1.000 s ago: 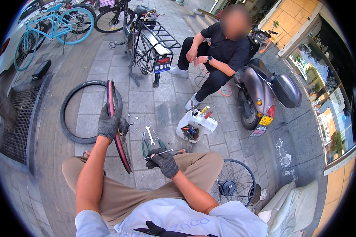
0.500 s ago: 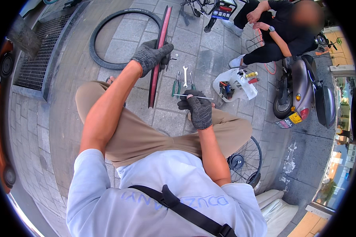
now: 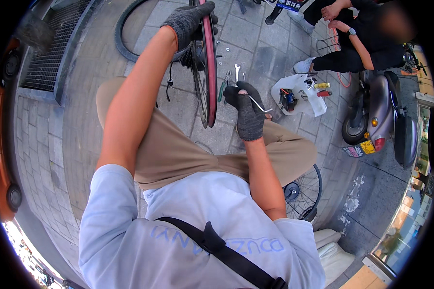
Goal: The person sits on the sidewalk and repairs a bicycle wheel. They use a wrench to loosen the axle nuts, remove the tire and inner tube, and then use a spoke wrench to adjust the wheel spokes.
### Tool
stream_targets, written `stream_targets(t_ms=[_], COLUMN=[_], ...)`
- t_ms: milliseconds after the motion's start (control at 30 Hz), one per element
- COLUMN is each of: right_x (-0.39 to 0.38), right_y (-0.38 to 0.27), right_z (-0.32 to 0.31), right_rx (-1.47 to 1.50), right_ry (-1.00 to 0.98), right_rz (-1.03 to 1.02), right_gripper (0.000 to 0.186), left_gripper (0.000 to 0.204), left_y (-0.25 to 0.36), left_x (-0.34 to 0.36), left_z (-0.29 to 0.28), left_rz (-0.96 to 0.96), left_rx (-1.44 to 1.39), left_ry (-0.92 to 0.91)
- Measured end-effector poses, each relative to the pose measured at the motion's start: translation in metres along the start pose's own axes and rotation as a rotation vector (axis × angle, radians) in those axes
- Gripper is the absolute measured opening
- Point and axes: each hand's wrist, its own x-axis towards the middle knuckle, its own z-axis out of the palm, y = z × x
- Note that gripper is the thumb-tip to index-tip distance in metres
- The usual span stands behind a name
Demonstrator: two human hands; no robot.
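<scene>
In the head view, my left hand (image 3: 190, 24), in a dark grey glove, grips the upper part of an upright bicycle wheel (image 3: 208, 79) with red tape inside its rim. A black cassette (image 3: 185, 59) shows at the hub. My gloved right hand (image 3: 246, 108) is closed on a thin silver tool (image 3: 264, 108), bent along its length, just right of the wheel. Beyond it, a silver wrench (image 3: 237, 70) and green-handled pliers (image 3: 223, 89) lie on the pavement among small nuts. A white container (image 3: 311, 96) of tools stands to the right.
A loose tyre (image 3: 123, 38) lies behind the wheel, near a metal grate (image 3: 53, 48). Another person (image 3: 361, 45) sits at upper right. A parked scooter (image 3: 371, 125) stands at right, and a spoked wheel (image 3: 306, 190) lies beside my right knee.
The view has tilted down. My left hand has raised the wheel's top away from me, and more spokes show. The tool in my right hand now angles down to the right instead of lying level.
</scene>
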Motion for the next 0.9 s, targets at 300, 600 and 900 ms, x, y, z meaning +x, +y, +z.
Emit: stream_targets(t_ms=[300,600,900], right_x=[-0.008,-0.006,0.089], right_y=[0.061,-0.044,-0.072], right_z=[-0.004,0.048,0.076], right_rx=[-0.016,0.120,0.131], right_ry=[-0.133,-0.074,-0.163], right_rz=[0.213,0.323,0.554], right_gripper=[0.029,0.035,0.034], left_gripper=[0.038,0.026,0.057], left_y=[-0.001,-0.011,-0.007], left_x=[0.000,0.030,-0.013], left_z=[-0.002,-0.027,-0.018], left_rz=[0.020,0.208,0.136], left_rx=[-0.215,-0.487,0.108], left_ry=[-0.168,-0.372,-0.092])
